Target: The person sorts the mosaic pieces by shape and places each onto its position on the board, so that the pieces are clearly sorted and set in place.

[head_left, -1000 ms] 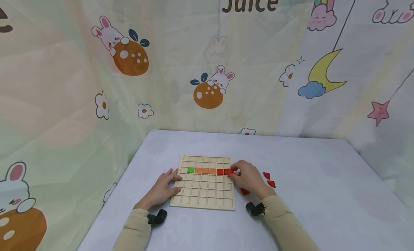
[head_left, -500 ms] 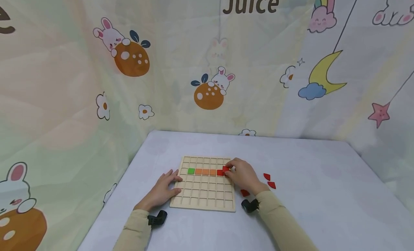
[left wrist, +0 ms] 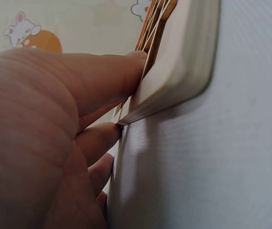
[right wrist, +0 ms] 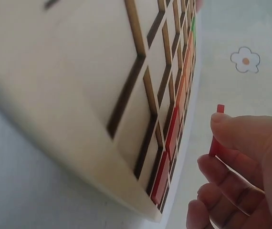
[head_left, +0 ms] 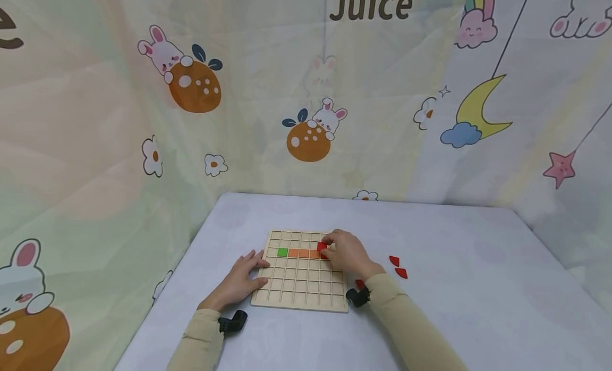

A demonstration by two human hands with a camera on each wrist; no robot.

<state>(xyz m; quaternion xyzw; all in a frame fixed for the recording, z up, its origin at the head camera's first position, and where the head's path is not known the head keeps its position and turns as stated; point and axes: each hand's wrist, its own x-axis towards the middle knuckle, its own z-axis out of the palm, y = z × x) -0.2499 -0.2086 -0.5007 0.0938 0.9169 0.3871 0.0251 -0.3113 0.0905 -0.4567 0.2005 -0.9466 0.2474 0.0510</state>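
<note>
A square wooden grid board lies on the table. One row of it holds a green tile, several orange tiles and, at the right end, red tiles. Thumb and fingers of my right hand pinch a thin red square tile above the board; in the head view this tile overlaps the row near the last orange one. My left hand rests at the board's left edge, fingers extended. In the left wrist view its thumb lies over the board's rim, the other fingers beside it.
Right of the board lie two red pieces with a curved side. Another red piece shows partly behind the right wrist, by the board's edge. The white table ends at a printed cloth backdrop.
My right hand has moved left with the pinched red tile, from the board's right edge to above the row near the orange tiles. The left hand stays where it was.
</note>
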